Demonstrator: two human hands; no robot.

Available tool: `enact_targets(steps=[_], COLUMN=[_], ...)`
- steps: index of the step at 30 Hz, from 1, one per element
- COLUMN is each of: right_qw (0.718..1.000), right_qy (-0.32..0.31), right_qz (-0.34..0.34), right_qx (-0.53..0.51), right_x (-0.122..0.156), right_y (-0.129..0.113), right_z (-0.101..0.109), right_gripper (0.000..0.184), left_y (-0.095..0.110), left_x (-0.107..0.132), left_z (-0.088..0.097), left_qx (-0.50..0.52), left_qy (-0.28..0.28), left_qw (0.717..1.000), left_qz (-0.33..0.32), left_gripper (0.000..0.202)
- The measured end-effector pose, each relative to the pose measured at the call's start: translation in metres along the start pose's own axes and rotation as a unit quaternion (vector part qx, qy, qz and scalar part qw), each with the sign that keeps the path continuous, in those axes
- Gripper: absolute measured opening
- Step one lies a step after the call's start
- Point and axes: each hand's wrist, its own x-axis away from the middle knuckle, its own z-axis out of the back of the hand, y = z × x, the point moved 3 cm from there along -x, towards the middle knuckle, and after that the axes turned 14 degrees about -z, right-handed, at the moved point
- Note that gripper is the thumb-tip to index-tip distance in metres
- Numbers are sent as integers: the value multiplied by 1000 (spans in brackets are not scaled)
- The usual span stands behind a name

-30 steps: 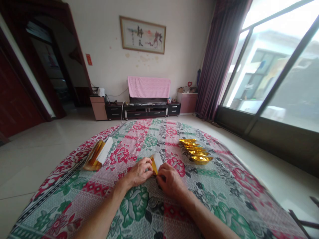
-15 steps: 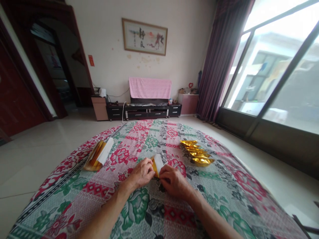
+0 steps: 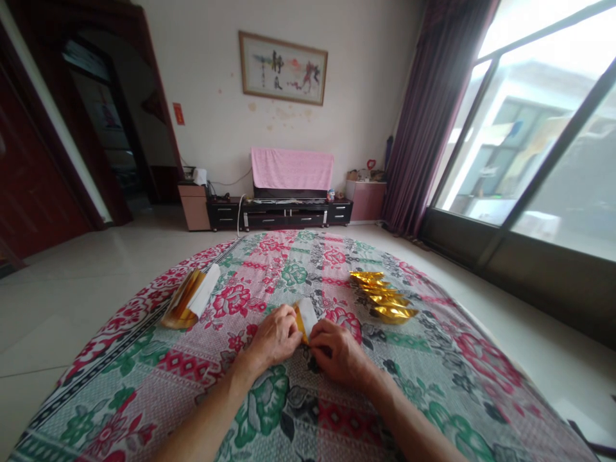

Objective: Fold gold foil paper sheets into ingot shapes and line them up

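Observation:
Between my two hands, above the flowered tablecloth, is a partly folded sheet of gold foil paper [image 3: 308, 314], white on one face and gold along its left part. My left hand [image 3: 278, 333] pinches its left edge. The fingers of my right hand [image 3: 337, 350] are closed on its lower right corner. Over to the right lies a row of several folded gold foil ingots [image 3: 385, 298], close against one another. A stack of gold and white paper sheets [image 3: 188, 298] rests on the left of the table.
A patterned cloth [image 3: 262, 401] covers the round table. Beyond it, a low black cabinet [image 3: 283, 215] stands along the wall, with a pink cloth [image 3: 292, 168] draped over something on it. A large window [image 3: 524, 147] and purple curtain [image 3: 423, 115] are on the right.
The view has shifted slightly. Both hands stay at nearly the same spot with the foil paper still pinched between them; the stack and the ingots are unmoved.

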Motion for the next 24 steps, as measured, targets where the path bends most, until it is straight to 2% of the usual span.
enact_targets(steps=[17, 24], right_qw=[1000, 1000], right_qy=[-2, 20], right_qz=[-2, -16], right_qx=[-7, -17], right_x=[1, 1], right_y=[1, -4], right_z=[-2, 2], right_gripper=[20, 23], left_y=[5, 5], left_x=[0, 0], left_z=[1, 1], left_qx=[-9, -3], left_qy=[-2, -4], left_qw=[1000, 1000], left_qz=[2, 12], left_gripper=[7, 6])
